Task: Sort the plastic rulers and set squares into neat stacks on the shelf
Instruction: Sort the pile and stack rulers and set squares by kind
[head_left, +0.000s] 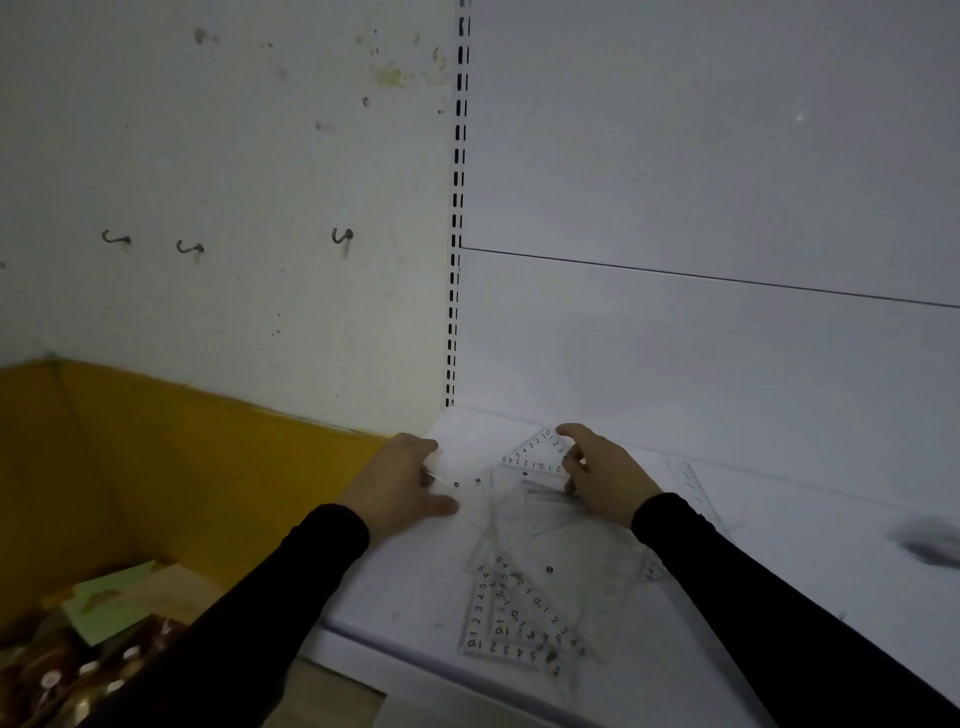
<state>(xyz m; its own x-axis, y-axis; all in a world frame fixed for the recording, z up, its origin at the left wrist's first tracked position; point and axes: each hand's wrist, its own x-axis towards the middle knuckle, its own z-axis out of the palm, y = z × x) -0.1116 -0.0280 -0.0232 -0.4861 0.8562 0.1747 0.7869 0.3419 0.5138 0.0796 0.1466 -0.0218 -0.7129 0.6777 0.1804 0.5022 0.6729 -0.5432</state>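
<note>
Two hands at the back of a slippery scatter

Several clear plastic set squares (519, 613) lay criss-crossed near the front lip of the white shelf (779, 571), overlapping at odd angles, with a clear ruler (693, 491) lying apart toward the right. Further back, close to the rear corner, the right hand (605, 475) had its fingers and thumb curled around the edge of one small set square (537, 452), pinching it by its right side. The left hand (400, 488) rested at the shelf's left end, fingers loosely bent over what looked like a thin clear strip; whether it actually gripped that piece could not be made out in the dim light.

Risk lay mostly in the material. Transparent plastic on a white surface was hard to read, so an overlapped piece could be taken for one and lifted as two, spoiling the sort. The front pile sat right at the lip, and a sleeve (779, 613) dragged across it would likely sweep pieces off the edge. On the left, a yellow box (156, 467) stood open below the shelf's end, ready to swallow anything nudged sideways.
</note>
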